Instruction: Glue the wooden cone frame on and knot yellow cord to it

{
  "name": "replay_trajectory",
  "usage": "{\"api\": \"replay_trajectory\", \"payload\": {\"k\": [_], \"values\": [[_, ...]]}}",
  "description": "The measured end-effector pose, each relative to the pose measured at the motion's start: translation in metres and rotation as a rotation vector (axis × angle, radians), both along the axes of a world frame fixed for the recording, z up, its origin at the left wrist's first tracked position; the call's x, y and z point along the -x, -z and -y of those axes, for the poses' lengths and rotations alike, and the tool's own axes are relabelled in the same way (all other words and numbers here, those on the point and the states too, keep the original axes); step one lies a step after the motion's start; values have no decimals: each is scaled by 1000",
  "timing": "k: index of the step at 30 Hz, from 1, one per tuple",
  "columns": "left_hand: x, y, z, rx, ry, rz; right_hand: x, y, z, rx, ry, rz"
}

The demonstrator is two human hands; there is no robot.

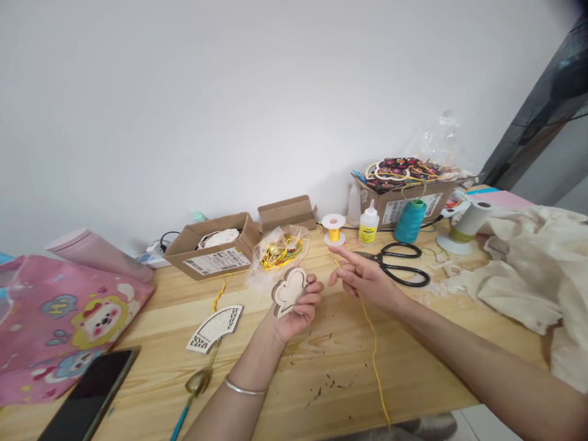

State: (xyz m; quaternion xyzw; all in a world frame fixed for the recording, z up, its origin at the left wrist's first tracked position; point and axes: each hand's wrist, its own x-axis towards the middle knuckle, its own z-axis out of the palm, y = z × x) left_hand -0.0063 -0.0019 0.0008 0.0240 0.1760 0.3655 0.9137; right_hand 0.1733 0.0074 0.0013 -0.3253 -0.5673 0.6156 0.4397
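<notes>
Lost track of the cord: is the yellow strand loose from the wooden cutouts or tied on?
Loose: the yellow strand hangs from the right hand, apart from the wooden cutouts in the left hand.

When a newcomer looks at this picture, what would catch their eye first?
Probably the scalloped wooden piece in the left hand, near the centre, and the yellow cord trailing from the right hand. Next, perhaps the pink cartoon-printed item at the left edge and the black-handled scissors on the table, beyond the right hand.
</notes>
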Motion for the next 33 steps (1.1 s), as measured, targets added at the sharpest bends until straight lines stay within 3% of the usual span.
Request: {"api": "replay_trajectory", "payload": {"k": [6, 14, 22, 28, 31, 33], "values": [[0, 1, 2, 49, 47, 23, 7, 3, 3, -15, 126, 59], [-4, 2, 4, 78, 113, 59, 11, 7, 7, -210, 204, 187], [-10, 3, 0, -12, 228, -102, 11, 2, 13, -321, 205, 231], [-19, 8, 1, -39, 281, -160, 16, -4, 18, -388, 370, 256], [-23, 12, 3, -36, 328, -159, 17, -1, 17, -369, 385, 271], [-24, 12, 4, -15, 402, -139, 17, 2, 15, -257, 328, 249]]}}
